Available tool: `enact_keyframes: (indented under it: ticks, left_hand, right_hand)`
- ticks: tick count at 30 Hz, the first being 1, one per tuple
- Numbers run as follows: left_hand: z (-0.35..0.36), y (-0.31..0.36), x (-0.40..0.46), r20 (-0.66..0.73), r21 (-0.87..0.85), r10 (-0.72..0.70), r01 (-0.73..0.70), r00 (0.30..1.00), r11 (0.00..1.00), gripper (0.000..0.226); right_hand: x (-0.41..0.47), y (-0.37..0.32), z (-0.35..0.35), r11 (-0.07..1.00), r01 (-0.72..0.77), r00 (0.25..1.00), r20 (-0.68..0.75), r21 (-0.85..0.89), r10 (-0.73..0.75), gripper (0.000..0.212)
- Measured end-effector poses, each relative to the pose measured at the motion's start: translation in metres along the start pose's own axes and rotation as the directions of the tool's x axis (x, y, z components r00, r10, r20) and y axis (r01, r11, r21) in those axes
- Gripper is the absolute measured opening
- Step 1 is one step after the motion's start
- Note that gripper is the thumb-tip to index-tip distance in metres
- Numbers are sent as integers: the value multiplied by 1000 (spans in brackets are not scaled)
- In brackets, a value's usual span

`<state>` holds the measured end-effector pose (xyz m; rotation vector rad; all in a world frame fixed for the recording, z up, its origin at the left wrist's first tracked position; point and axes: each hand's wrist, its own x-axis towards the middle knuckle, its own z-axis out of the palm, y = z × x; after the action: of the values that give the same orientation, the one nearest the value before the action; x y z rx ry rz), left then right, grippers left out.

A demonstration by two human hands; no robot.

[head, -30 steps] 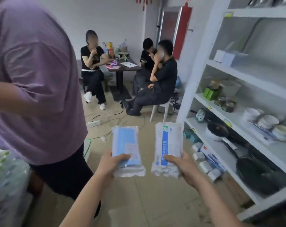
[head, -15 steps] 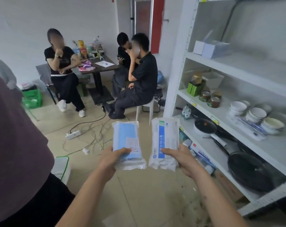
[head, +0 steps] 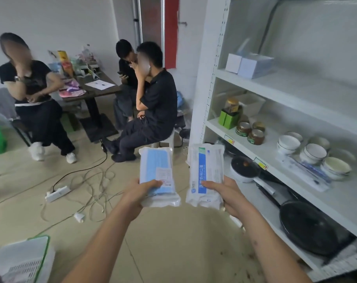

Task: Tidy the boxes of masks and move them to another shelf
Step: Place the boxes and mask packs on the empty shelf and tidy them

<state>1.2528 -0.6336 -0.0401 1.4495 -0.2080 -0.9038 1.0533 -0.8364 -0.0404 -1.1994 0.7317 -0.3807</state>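
Note:
My left hand (head: 139, 194) grips the lower end of a clear pack of blue masks (head: 156, 170), held upright in front of me. My right hand (head: 227, 194) grips a second mask pack (head: 206, 170), white with a blue stripe, just to the right of the first. Both packs hang over the floor, left of a white shelf unit (head: 210, 82). On an upper shelf board (head: 296, 90) of that unit stand two white boxes (head: 249, 64).
The shelf's lower boards carry jars (head: 249, 132), stacked bowls (head: 314, 154), a pot (head: 244, 168) and a black pan (head: 308, 227). Three people sit around a small table (head: 92, 92) ahead. A power strip (head: 57, 194) and cables lie on the floor; a white basket (head: 22, 260) stands bottom left.
The view has swung to the right and closer to the shelf. The person in purple at the left has dropped out of sight. Both hands keep the same hold on the packs.

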Motion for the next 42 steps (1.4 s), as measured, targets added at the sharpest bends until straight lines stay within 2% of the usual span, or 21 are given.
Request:
enact_keyframes:
  ticks: [6,18,25,29,33,37,42]
  left_hand:
    - [31,32,84,54,33,-28,26,998,999,47]
    - [116,106,273,123,3,11,-11,992,1000,49]
    - [153,148,358,158,-21,-6,9,987,1000,45]
    - [161,172,418,210,15,-11,8,978,1000,48]
    - [170,206,476,268,22,-13,7,963,1000,49]
    - [188,255,518,394,37,2,-18,919,999,50]
    - [244,316,547,562,7,46,-61,826,998,64]
  right_hand:
    - [74,-22,-23,998,-21,998,-66,53,24,52]
    - [252,-119,-101,998,63,991,-122,30,-59,47]
    - [333,-144,-105,997,64,987,-150,49,-56,40]
    - [379,-167,-110,995,93,975,-205,27,-85,43]
    - [401,-202,-112,992,127,938,-322,-22,-127,41]
    - [396,-244,-126,975,222,893,-399,-9,-207,56]
    - [385,-301,-166,918,396,765,-544,-23,-344,48]
